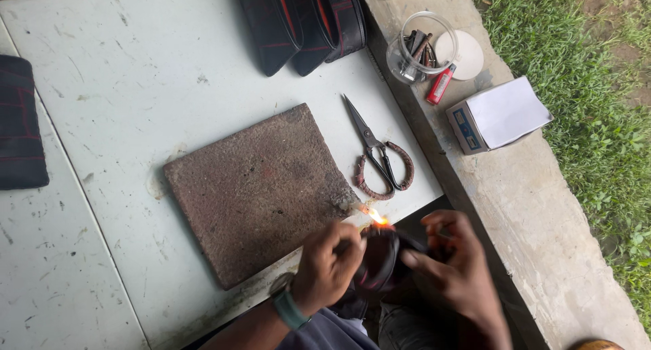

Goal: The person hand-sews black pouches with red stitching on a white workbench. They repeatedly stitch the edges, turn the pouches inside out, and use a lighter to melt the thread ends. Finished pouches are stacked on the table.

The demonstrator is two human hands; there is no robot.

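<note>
Fingers of the left hand [330, 265] close around a burning lighter or match, its small flame [377, 218] touching the edge of a dark strap-like piece [380, 262]. The right hand [451, 265] pinches that piece from the other side. It looks light, soft and pliable, best gripped away from the heated edge, just below the brown stone slab [261, 187] and scissors [380, 153].

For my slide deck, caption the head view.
Both hands, left and right, hold a small flame to a black strap piece.
</note>
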